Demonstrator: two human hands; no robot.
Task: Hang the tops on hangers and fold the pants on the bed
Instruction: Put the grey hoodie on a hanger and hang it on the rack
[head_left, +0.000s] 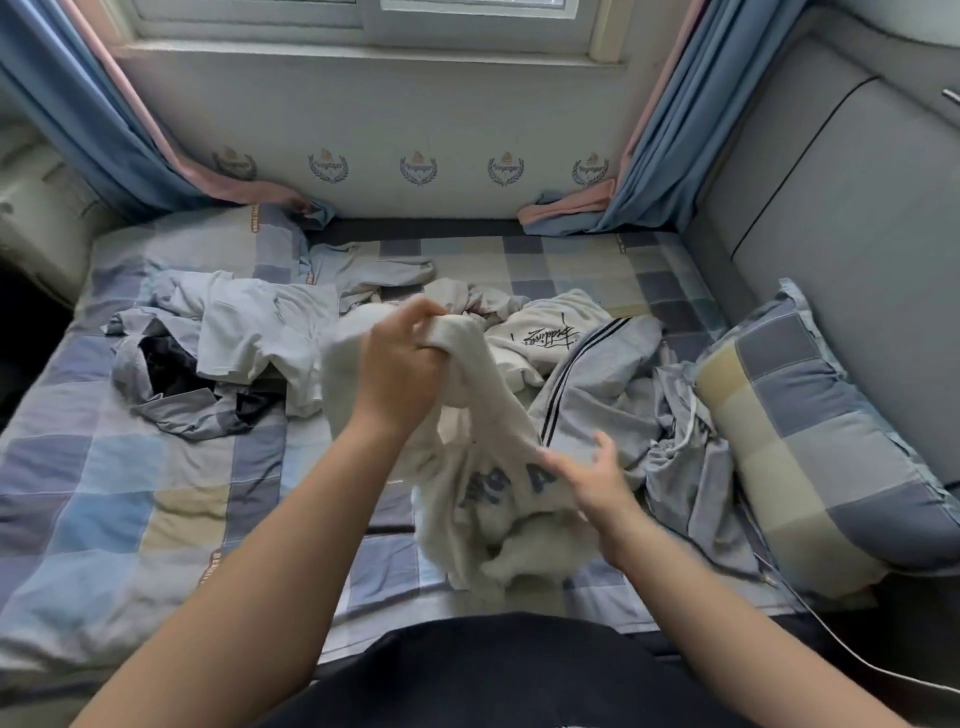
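One white top (483, 499) hangs over the bed (130, 493). Left grip (400, 364) clenches its upper end; right grip (587, 478), fingers spread, touches its blue lettering.

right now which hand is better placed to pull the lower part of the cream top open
Probably the right. The right hand lies against the cream top by its blue lettering, fingers loose. The left hand grips the bunched upper end and holds it up.

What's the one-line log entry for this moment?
left hand: grips cream top | right hand: open, at its lettering | bed: clothes heap
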